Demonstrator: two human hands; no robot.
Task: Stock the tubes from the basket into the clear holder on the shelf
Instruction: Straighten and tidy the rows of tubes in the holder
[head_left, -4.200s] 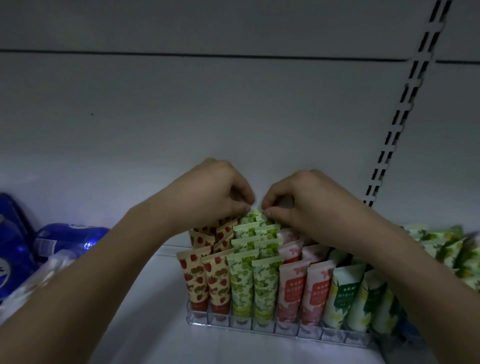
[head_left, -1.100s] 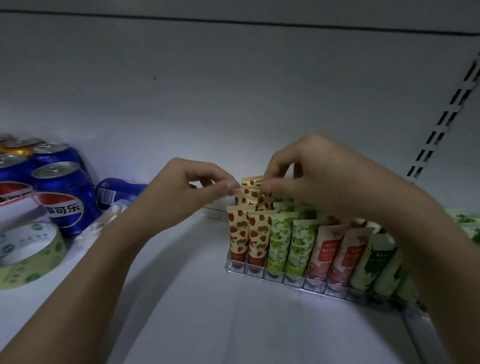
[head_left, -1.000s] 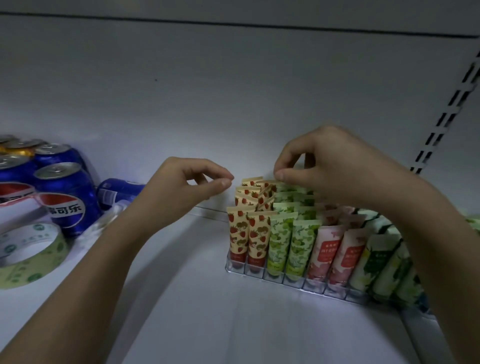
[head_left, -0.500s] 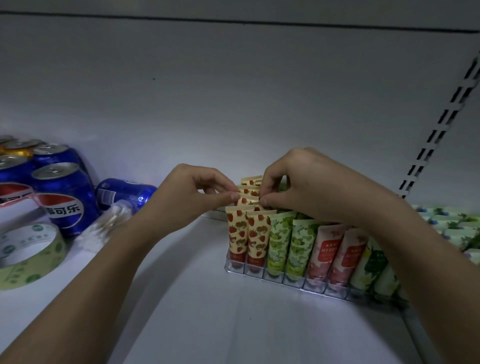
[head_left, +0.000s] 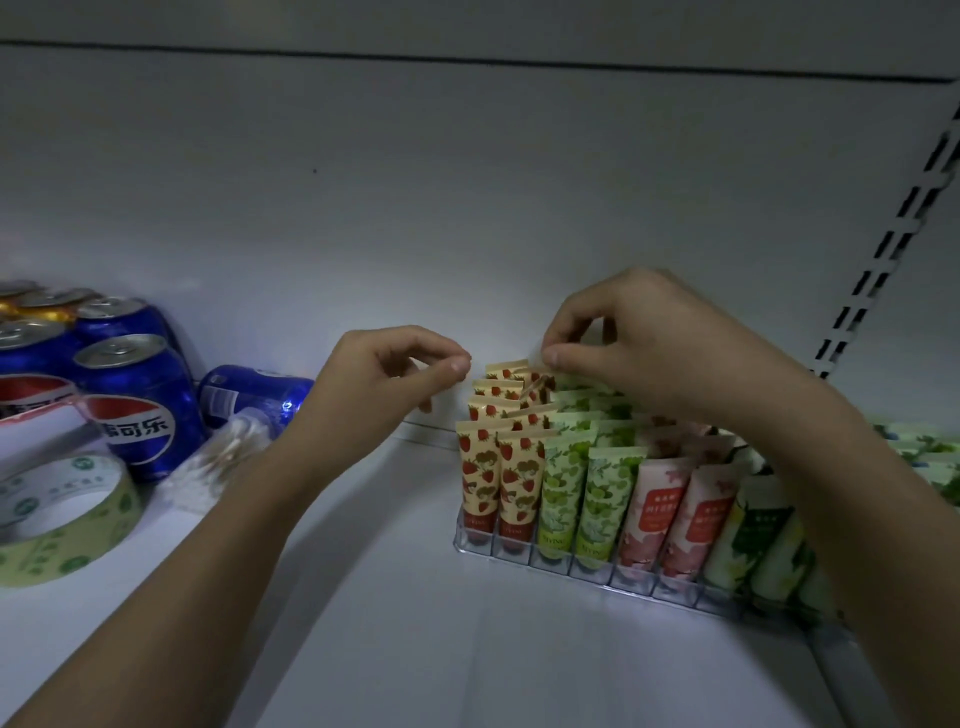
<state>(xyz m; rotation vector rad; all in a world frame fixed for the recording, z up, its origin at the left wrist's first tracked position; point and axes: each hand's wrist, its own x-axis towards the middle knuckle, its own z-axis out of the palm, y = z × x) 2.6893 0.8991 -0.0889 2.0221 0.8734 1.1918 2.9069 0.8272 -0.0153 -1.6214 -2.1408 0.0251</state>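
Observation:
A clear holder (head_left: 639, 583) stands on the white shelf, packed with upright tubes in rows: strawberry-print tubes (head_left: 478, 467) at the left, then green tubes (head_left: 563, 478), pink tubes (head_left: 657, 512) and white-green tubes (head_left: 753, 527). One strawberry tube (head_left: 537, 387) in a back row leans sideways. My right hand (head_left: 654, 353) hovers over the back rows, its thumb and forefinger pinched together at the top edge of a back-row tube. My left hand (head_left: 384, 379) is just left of the holder with fingers curled, thumb and forefinger nearly meeting, holding nothing. No basket is in view.
Blue cola cans (head_left: 140, 405) stand at the far left, with one can (head_left: 249, 389) lying on its side. A tape roll (head_left: 62, 514) and a pack of cotton swabs (head_left: 218, 457) lie near them. More tubes (head_left: 924, 447) lie right of the holder. A slotted upright (head_left: 883, 249) runs up the back wall.
My right hand has risen slightly from the strawberry tubes to the back-row tops. My left hand has drawn a little away from the tubes to the left.

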